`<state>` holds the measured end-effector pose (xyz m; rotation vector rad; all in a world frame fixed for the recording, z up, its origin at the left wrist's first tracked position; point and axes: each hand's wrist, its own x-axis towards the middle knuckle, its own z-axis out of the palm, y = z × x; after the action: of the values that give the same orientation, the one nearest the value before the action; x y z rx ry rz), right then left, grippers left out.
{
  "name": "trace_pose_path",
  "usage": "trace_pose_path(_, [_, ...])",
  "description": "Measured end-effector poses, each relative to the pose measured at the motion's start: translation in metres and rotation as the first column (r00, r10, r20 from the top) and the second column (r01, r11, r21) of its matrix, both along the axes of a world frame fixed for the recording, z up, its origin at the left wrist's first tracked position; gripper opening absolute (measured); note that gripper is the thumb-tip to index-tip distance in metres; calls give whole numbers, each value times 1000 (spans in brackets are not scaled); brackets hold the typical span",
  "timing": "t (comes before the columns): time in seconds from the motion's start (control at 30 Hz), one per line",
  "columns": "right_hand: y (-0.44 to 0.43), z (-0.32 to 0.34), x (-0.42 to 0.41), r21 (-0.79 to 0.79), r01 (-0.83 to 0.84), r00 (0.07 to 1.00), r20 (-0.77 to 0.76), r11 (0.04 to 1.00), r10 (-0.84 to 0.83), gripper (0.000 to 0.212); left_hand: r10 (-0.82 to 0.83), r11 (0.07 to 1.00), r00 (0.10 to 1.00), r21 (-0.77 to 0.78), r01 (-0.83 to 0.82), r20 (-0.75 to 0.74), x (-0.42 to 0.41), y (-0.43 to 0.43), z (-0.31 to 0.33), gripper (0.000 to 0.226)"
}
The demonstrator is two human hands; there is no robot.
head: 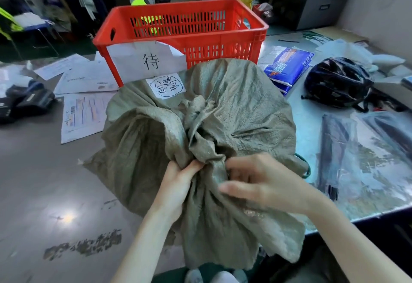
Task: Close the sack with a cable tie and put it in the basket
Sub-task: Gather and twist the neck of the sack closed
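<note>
Both hands bunch the sack (223, 113) neck: left grip (178, 182) pinching cloth, right grip (252, 182) clutching folds; red basket (185, 15) behind.

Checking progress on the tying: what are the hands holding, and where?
Both the left hand and right hand grip the olive-green woven sack at its gathered, bunched neck. No cable tie visible.

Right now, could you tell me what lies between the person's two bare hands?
In the head view, a gathered neck of the grey-green woven sack sits between the left hand and right hand; no cable tie shows.
</note>
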<state>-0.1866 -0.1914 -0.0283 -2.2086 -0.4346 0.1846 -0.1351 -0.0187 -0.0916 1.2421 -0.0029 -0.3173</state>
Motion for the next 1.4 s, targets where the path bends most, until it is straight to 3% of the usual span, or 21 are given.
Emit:
trace_pose_path(0.07, [-3,1,5,107,120,990,61,987,-127,28,-5,1000,1000,-20,5,3,0,1,-1,17])
trace_pose_path(0.13, [-4,-1,10,199,265,951,107,943,-290,28,-29,1000,999,0,29,-13,0,3,-7,29])
trace_pose_path(0.23, [1,-4,19,256,409,888,108,876,-446,25,-88,982,996,172,82,28,-5,4,-16,31])
trace_pose_path(0.4, [24,0,31,65,352,905,232,934,-357,38,-155,871,975,489,60,157,-18,-9,-17,28])
trace_pose_path(0.53, [41,-8,49,-308,292,915,365,905,-171,38,-251,777,935,628,40,252,-20,-9,-15,37])
trace_pose_path(0.63, [38,-11,56,-382,272,924,361,883,-128,18,-327,821,912,552,144,249,-14,9,-13,38])
trace_pose_path(0.73, [32,-17,52,-400,182,936,351,898,-33,14,-138,972,988,201,121,72,-7,25,-5,30])
trace_pose_path(0.83, [34,-22,44,-410,69,947,315,910,70,11,-14,1000,998,-19,13,-54,1,31,7,34])
trace_pose_path(0.93, [35,-28,38,-436,5,940,310,900,145,13,-10,1000,992,3,10,-129,7,25,21,38])
trace_pose_path(1.03, [28,-29,36,-394,-8,954,272,919,124,34,125,989,971,100,-107,-204,16,16,21,20])
trace_pose_path(1.1, [20,-29,35,-365,26,965,253,931,73,43,213,973,945,141,-182,-247,21,16,18,21])
trace_pose_path(1.2, [7,-29,33,-453,159,959,283,878,-27,38,269,961,912,152,-232,-310,21,18,15,19])
trace_pose_path(1.33, [1,-31,33,-550,411,885,434,727,-171,17,195,978,915,-3,-209,-353,12,27,13,58])
trace_pose_path(1.4, [5,-29,31,-503,461,853,478,731,-209,28,163,972,932,-112,-209,-325,14,30,12,56])
